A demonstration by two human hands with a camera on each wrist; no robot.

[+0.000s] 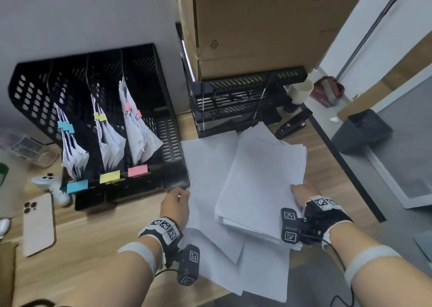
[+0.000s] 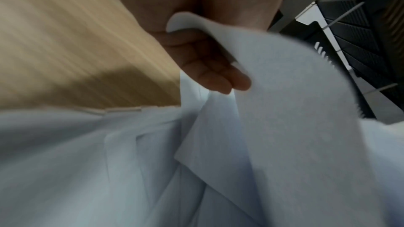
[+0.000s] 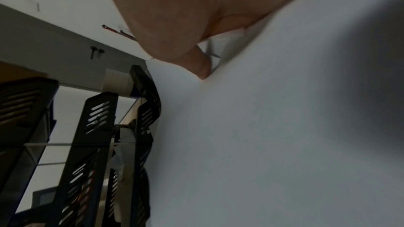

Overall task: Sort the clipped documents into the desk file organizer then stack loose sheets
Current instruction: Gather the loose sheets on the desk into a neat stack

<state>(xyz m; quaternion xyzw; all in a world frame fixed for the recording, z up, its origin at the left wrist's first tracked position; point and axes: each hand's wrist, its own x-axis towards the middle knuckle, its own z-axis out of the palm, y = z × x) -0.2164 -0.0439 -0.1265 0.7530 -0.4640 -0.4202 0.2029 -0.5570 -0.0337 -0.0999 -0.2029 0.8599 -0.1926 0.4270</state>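
Note:
The black file organizer (image 1: 35, 91) stands at the back left. Its three filled slots hold clipped documents with blue clips (image 1: 66, 127), yellow clips (image 1: 100, 117) and pink clips (image 1: 132, 110). Loose white sheets (image 1: 233, 260) lie spread over the desk's middle. My right hand (image 1: 301, 194) pinches the near right corner of a stack of sheets (image 1: 264, 173), with its thumb (image 3: 196, 61) on top of that stack (image 3: 262, 127). My left hand (image 1: 176, 201) grips the left edge of a single sheet (image 1: 205, 166). Its fingers (image 2: 214, 73) lie under the curled edge of this sheet (image 2: 284, 110).
A phone (image 1: 38, 224) and a white controller (image 1: 50, 182) lie at the left. A black stacked letter tray (image 1: 245, 100), a stapler (image 1: 292, 124) and a cup (image 1: 300, 91) sit behind the sheets, under a cardboard box (image 1: 257, 25). The desk edge runs at the right, with a bin (image 1: 360, 131) on the floor.

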